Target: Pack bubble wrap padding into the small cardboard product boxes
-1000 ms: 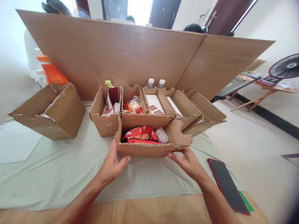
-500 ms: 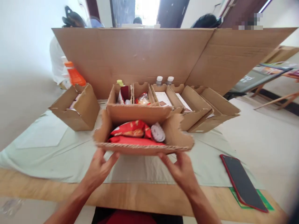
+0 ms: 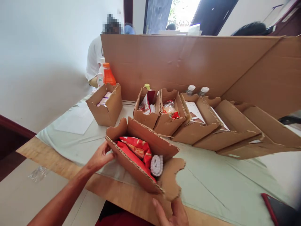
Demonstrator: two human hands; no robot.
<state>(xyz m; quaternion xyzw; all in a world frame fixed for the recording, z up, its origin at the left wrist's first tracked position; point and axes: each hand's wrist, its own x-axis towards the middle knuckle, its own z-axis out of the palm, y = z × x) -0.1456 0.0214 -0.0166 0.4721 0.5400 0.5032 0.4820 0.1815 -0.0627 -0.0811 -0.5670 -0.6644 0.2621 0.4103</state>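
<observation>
A cardboard box (image 3: 138, 171) with an open top is tilted toward me and turned diagonally above the cloth. Red snack packets (image 3: 137, 152) lie inside it, beside a rolled-up whitish cloth (image 3: 156, 165). My left hand (image 3: 101, 155) grips the box's left end, thumb on the near side and the other fingers partly hidden behind it. At the near right corner, my right hand (image 3: 172, 213) holds the box from below, its fingertips partly hidden under the cardboard.
Several open cardboard boxes (image 3: 197, 133) stand in a row at the back right. Another box (image 3: 105, 113) stands at left, near an orange bottle (image 3: 108, 75). A tall cardboard panel (image 3: 169, 62) rises behind. A phone (image 3: 282, 207) lies at lower right. A person (image 3: 95, 58) sits beyond the panel.
The box has swung from facing me squarely to a diagonal, its right end coming nearer to me. Both hands have moved with it. The camera view has shifted left.
</observation>
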